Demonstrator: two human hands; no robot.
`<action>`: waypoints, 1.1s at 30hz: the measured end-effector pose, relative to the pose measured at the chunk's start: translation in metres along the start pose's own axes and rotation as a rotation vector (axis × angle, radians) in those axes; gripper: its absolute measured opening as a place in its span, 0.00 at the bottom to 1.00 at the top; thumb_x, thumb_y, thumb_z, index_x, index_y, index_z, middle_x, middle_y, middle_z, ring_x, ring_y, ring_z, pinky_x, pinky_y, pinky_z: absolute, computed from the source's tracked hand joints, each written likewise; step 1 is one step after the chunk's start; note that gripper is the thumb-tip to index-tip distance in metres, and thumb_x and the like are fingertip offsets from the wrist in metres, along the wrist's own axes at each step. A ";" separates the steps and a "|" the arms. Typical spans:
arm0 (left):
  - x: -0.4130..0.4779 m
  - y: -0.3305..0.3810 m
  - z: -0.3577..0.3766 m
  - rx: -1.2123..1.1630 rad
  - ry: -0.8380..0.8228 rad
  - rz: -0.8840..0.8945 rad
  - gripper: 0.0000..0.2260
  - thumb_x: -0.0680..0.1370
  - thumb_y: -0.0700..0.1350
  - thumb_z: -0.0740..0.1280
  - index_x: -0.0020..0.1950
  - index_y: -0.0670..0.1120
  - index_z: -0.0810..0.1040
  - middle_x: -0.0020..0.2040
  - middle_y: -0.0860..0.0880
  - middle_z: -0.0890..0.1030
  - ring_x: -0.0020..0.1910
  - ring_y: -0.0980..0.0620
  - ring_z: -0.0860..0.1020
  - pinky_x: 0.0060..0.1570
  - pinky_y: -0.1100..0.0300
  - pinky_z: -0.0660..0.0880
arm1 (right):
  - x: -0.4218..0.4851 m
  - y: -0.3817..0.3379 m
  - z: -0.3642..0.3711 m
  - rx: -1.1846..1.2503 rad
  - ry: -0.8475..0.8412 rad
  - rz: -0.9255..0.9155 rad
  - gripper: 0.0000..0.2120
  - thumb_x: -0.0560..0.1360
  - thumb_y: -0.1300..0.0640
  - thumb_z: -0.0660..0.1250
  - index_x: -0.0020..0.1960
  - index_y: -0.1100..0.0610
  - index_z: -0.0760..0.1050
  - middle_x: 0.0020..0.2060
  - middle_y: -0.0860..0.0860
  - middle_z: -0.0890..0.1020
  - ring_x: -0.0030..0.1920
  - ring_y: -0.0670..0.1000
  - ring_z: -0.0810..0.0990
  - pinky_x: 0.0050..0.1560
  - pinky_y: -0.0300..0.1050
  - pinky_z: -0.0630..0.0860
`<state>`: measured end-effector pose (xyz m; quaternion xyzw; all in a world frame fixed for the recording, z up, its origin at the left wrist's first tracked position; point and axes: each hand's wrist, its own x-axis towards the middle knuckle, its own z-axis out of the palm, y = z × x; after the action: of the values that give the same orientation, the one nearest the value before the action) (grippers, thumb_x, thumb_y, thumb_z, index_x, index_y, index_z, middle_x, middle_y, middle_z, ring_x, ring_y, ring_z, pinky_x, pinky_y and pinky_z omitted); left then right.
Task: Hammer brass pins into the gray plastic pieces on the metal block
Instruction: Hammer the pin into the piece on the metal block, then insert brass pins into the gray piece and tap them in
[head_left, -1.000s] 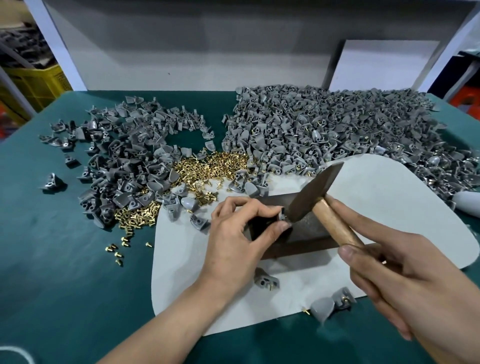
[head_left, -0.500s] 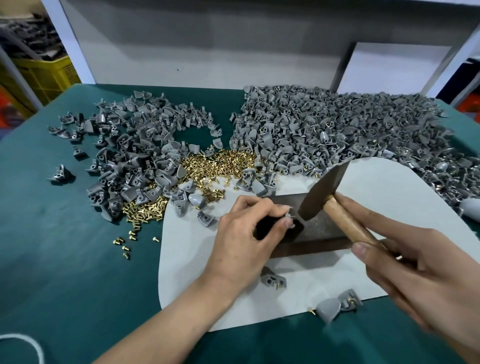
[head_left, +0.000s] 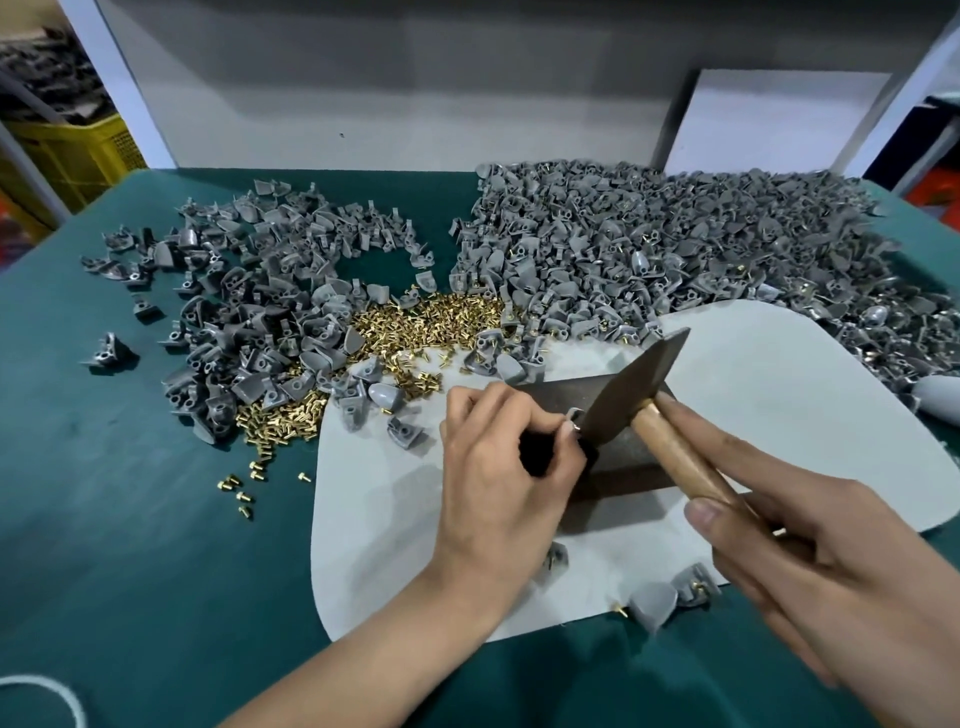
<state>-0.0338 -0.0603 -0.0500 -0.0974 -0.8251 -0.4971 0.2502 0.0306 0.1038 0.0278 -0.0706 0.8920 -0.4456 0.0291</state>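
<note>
Metal block (head_left: 550, 399) on white mat (head_left: 779, 395). Left hand (head_left: 498, 467) pinches gray plastic piece (head_left: 572, 417) on it, covering the block's near-left corner. Right hand (head_left: 810, 561) grips hammer (head_left: 634, 384). Behind: brass pins (head_left: 426, 322), gray-piece heaps (head_left: 675, 249), yellow crate (head_left: 72, 150).

Gray plastic pieces (head_left: 649, 249), brass-gold pins (head_left: 415, 322), teal table (head_left: 104, 519), white mat (head_left: 779, 415).

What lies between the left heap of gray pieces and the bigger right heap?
Head view: the brass pins fill the near gap between left heap and right heap; farther back, bare green table.
</note>
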 end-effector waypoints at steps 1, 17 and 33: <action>0.000 0.001 0.001 0.008 0.005 -0.020 0.08 0.73 0.45 0.69 0.35 0.45 0.76 0.39 0.54 0.72 0.44 0.50 0.68 0.49 0.69 0.62 | -0.001 0.000 0.001 0.008 0.019 -0.001 0.24 0.65 0.37 0.58 0.61 0.23 0.66 0.23 0.51 0.69 0.19 0.44 0.61 0.20 0.32 0.60; 0.000 0.002 -0.001 -0.073 -0.057 -0.084 0.10 0.75 0.46 0.67 0.35 0.43 0.74 0.39 0.56 0.67 0.43 0.54 0.67 0.46 0.51 0.69 | -0.009 0.004 0.018 -0.212 0.135 -0.150 0.23 0.76 0.47 0.61 0.64 0.23 0.61 0.23 0.53 0.73 0.19 0.43 0.58 0.21 0.32 0.62; 0.003 0.000 -0.005 -0.183 -0.134 -0.141 0.05 0.76 0.43 0.67 0.44 0.53 0.74 0.45 0.58 0.72 0.49 0.57 0.73 0.50 0.56 0.71 | 0.044 0.056 -0.032 -0.752 0.408 0.083 0.34 0.69 0.56 0.62 0.69 0.32 0.58 0.37 0.57 0.84 0.36 0.62 0.81 0.35 0.54 0.78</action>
<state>-0.0348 -0.0646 -0.0465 -0.0943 -0.7959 -0.5792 0.1491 -0.0225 0.1561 0.0027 0.0491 0.9819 -0.0927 -0.1576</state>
